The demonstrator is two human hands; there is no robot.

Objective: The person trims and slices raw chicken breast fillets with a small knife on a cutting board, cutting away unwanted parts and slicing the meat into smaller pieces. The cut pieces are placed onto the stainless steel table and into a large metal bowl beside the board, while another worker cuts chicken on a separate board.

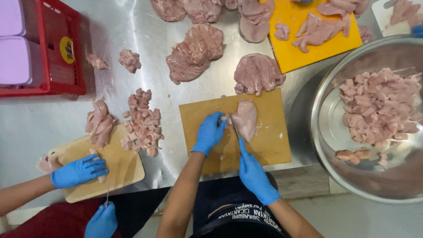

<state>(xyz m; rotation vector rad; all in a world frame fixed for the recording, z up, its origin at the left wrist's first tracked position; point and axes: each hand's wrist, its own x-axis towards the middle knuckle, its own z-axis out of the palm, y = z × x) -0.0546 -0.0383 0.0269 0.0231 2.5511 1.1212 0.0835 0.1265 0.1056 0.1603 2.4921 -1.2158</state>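
Observation:
A raw chicken breast [246,119] lies on a tan cutting board [273,145] in front of me. My left hand [209,133], in a blue glove, presses down beside the left edge of the meat. My right hand [254,175], also in a blue glove, is closed on a knife [235,129] whose blade runs up to the left side of the breast. The knife handle is hidden inside the glove.
A big steel bowl [326,132] of diced chicken stands at the right. Whole breasts [195,52] lie on the steel table, diced pieces [143,124] at the left. Another person's gloved hand [79,171] works on a second board [123,169]. A yellow board [299,55] and a red crate [57,48] are farther back.

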